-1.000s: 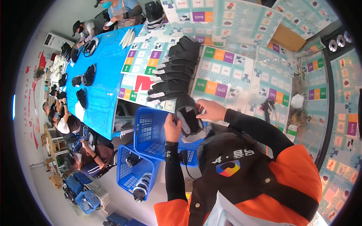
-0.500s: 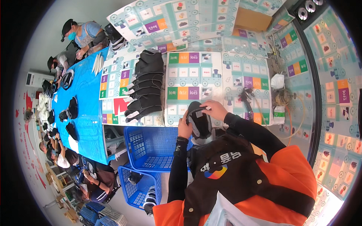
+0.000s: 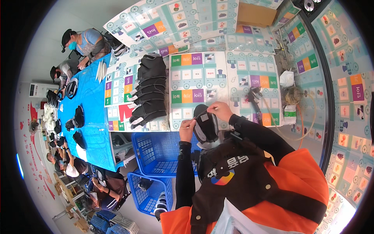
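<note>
In front of my chest, at the table's near edge, is a black shoe upper (image 3: 206,128) with a grey inside and a small pale label near its top. My left hand (image 3: 187,130) pinches its left edge between thumb and fingers. On the other side, my right hand (image 3: 220,112) grips the top right rim with bent fingers. Ahead and to the left lies an overlapping row of similar black shoe uppers (image 3: 151,87) with pale edges. A black hand tool (image 3: 255,103) with a thin hose rests on the table to the right.
Blue plastic baskets (image 3: 156,170) stand below the table's left part, a few dark and striped pieces in the lower one. A blue-covered table (image 3: 90,128) with shoe parts stretches left, with several people working around it. A printed panel wall (image 3: 348,105) rises at the right.
My left hand has moved from the shoe upper's side to a pinch on its edge, slightly left. The right hand has shifted a little along the rim. The view has turned slightly.
</note>
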Demonstrator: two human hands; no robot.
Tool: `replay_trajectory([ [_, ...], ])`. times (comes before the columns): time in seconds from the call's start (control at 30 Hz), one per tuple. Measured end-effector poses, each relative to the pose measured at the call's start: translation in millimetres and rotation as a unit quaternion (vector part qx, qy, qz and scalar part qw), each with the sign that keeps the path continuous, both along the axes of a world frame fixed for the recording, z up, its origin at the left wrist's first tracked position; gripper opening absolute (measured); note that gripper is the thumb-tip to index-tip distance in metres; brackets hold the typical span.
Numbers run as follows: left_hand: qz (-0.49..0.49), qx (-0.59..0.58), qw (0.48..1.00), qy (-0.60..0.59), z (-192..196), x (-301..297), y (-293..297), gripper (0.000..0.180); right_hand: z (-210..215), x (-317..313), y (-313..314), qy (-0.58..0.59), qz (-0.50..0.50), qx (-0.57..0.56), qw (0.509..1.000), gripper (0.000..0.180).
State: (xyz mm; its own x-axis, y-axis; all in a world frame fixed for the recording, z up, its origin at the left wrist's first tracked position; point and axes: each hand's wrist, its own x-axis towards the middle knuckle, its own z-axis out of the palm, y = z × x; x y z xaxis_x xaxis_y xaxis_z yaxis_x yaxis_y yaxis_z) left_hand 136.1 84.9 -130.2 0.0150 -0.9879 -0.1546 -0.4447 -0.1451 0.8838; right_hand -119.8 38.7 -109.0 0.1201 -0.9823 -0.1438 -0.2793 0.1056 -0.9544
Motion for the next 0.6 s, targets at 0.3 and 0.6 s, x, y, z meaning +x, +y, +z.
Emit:
replay_trajectory([
  [0.3,0.065,0.046,0.994,0.073,-16,-11,-14,0.021,8,3,-16,0.037,0.028,0.107,0.993,0.019],
  [0.6,0.043,0.153,0.971,0.176,-24,-9,-23,0.022,4,-8,1,-0.022,0.025,0.069,0.997,0.024],
])
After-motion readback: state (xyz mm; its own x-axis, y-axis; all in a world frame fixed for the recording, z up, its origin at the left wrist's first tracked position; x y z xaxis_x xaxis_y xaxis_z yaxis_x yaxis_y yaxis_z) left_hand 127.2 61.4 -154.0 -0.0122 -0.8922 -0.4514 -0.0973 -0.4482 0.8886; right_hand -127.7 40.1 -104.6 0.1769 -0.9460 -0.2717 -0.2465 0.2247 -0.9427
